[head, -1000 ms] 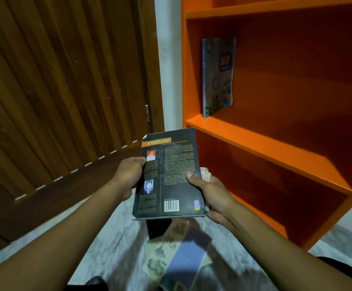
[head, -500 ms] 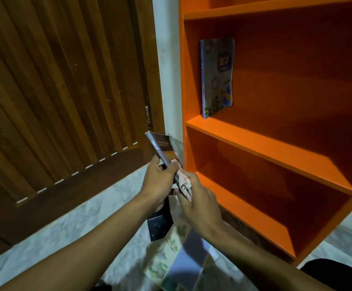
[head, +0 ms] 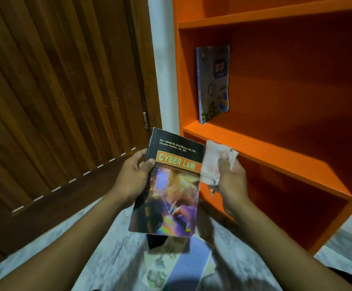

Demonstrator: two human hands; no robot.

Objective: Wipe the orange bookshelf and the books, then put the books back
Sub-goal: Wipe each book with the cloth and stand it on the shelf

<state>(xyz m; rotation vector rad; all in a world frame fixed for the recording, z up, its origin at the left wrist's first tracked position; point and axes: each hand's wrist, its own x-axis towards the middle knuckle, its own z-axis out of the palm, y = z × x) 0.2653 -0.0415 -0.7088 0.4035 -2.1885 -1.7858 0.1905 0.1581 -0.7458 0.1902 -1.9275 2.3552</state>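
Observation:
My left hand (head: 133, 177) grips the left edge of a dark book titled "Cyber Law" (head: 170, 192), front cover up, in front of the orange bookshelf (head: 265, 152). My right hand (head: 231, 181) holds a white cloth (head: 214, 162) against the book's right edge. A blue book (head: 212, 82) leans upright against the left wall of the middle shelf compartment. Several more books (head: 179, 265) lie in a loose pile on the floor beneath my hands.
A brown slatted wooden door (head: 55, 101) fills the left side, with a white wall strip (head: 162, 59) between it and the shelf. The floor (head: 112, 248) is pale marble. The lower shelf compartment (head: 286, 206) holds nothing visible.
The book showed its back cover, then turned edge-on, and now faces front cover up. My right hand has let go of its edge and brought the cloth to the right side.

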